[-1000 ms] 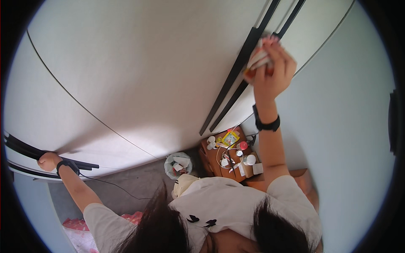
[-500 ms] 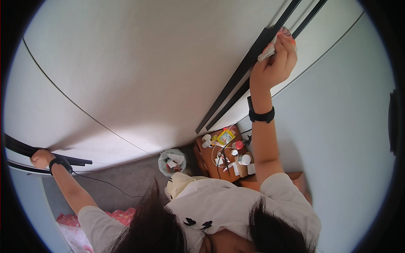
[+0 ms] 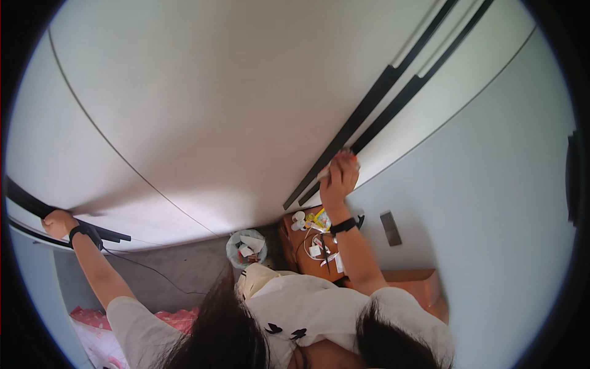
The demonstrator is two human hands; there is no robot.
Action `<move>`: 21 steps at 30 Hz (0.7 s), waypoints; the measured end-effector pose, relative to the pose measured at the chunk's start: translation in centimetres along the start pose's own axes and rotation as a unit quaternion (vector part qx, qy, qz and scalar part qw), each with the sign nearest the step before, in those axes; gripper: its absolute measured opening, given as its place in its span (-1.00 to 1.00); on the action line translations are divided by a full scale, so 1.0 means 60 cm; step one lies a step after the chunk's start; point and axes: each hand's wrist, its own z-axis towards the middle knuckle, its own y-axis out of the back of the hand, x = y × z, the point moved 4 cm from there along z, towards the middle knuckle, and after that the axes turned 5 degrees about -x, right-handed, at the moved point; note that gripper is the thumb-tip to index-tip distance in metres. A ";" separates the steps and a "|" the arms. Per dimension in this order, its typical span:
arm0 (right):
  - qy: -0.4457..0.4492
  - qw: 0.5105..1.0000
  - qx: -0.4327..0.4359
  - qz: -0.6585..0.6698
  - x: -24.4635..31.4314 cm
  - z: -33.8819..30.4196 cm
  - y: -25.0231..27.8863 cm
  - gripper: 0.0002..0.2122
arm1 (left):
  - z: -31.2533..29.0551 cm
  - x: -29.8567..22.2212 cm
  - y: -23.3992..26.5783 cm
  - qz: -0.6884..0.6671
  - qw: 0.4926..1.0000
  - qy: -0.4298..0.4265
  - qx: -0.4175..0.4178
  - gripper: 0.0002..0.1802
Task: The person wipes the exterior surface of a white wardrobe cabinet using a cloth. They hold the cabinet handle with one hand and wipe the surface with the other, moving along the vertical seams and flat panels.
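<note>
Tall white cabinet doors (image 3: pixel 215 92) stand in front of me, with long black handles. At the left, my left hand (image 3: pixel 59 224) is closed round a black door handle (image 3: pixel 27 198). My right hand (image 3: pixel 340 179) grips a crumpled white and reddish cloth (image 3: pixel 324 174), partly hidden by the fingers and a little blurred. The cloth is against the lower part of two parallel black handles, a left one (image 3: pixel 362 106) and a right one (image 3: pixel 391 112). Both wrists wear a black band.
Below my right arm is a brown wooden bedside cabinet (image 3: pixel 294 249) crowded with bottles, packets and cables. Beside it stands a lined waste bin (image 3: pixel 247 247) with rubbish inside. A black cable (image 3: pixel 157 270) crosses the grey floor. A pale wall with a grey switch plate (image 3: pixel 390 228) rises at the right.
My right hand has moved down along the black handles with the cloth, from near their upper part to near their lower ends. The left hand keeps its hold.
</note>
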 end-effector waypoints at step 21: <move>0.031 0.983 -0.166 0.064 0.030 0.196 0.023 -0.71 | -0.019 -0.064 0.054 -0.009 1.000 0.019 0.011 -0.49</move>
